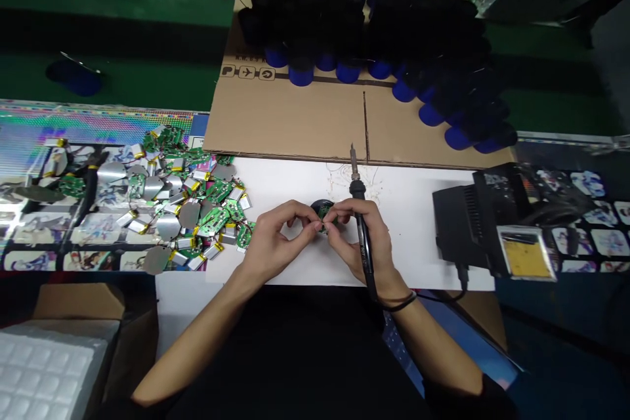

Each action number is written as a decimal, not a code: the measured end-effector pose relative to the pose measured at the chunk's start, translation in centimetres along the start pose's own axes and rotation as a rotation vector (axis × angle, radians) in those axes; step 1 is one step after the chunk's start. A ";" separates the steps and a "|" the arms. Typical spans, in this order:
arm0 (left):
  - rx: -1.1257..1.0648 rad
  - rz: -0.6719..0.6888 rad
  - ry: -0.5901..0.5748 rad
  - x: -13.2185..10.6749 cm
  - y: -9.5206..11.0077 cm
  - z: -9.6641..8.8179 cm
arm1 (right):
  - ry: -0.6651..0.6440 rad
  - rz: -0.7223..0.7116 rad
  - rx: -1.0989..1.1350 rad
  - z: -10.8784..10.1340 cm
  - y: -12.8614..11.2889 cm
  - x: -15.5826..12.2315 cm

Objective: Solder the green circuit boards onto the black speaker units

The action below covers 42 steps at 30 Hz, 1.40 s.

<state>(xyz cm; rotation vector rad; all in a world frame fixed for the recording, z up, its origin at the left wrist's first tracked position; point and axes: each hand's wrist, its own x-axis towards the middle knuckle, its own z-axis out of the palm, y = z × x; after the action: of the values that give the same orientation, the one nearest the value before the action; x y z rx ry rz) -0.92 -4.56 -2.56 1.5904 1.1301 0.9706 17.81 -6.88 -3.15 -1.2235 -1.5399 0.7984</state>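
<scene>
- Head view: the left hand [278,241] and right hand [348,244] meet over a white sheet [418,197], fingertips almost touching.
- Left thumb and forefinger pinch a small green circuit board [323,212] from one side; right thumb and forefinger press on it from the other. The board sits between the fingertips, with a round black piece [319,205] just beyond it.
- The right hand's other fingers curl around a soldering iron [363,233], its tip pointing away, apparently keeping the hot end off the fingers.
- Left of the fingers, green boards and pouch cells [197,200] lie heaped near the sheet's edge, seemingly within easy reach.
- Beyond the fingers, bare white sheet leaves open room up to a cardboard panel [290,125] bearing blue-and-black cylinders [301,72].
- Right of the fingers, a black soldering station [467,223] overhangs the sheet's edge, with a yellow sponge [526,259] beside it.
</scene>
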 end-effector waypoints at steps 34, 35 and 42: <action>0.190 0.213 -0.355 3.0 -1.0 -1.6 | -0.028 0.113 -0.171 -8.5 -1.4 -1.2; 0.189 0.212 -0.360 3.0 -1.0 -1.7 | -0.052 0.106 -0.164 -8.3 -1.5 -1.0; 0.196 0.176 -0.370 3.1 -0.5 -1.8 | -0.098 0.077 -0.166 -7.7 -1.4 -0.4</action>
<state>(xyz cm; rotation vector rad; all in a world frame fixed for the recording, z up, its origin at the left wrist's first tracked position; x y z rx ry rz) -1.86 -1.07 -2.34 1.9585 0.8574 0.6510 24.66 -8.22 0.43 -1.3898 -1.6741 0.8034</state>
